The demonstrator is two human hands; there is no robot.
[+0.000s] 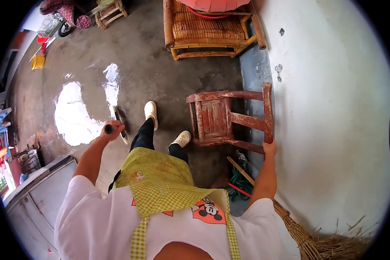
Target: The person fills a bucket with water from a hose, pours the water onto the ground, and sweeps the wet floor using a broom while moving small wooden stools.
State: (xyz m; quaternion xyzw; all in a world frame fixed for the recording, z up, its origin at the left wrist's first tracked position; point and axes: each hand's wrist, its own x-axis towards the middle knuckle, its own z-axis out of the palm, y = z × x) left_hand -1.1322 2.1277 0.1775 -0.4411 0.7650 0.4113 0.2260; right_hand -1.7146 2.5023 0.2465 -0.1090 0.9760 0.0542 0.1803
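My left hand (113, 131) is wrapped round the dark handle of a long tool (120, 120), whose far part reaches down toward the floor; its head is hard to make out. On the other side, my right hand (270, 148) grips the back of a worn red wooden chair (213, 118) near the wall. The chair's seat faces the middle of the floor. White clogs are on my feet, between the tool and the chair.
A bamboo chair (210, 30) holding a pink and red item stands ahead by the wall (329, 108). A straw broom (307, 238) and green hose (239, 184) lie at the right. A metal cabinet (43, 195) is at the left. Bright reflections show on the wet-looking floor.
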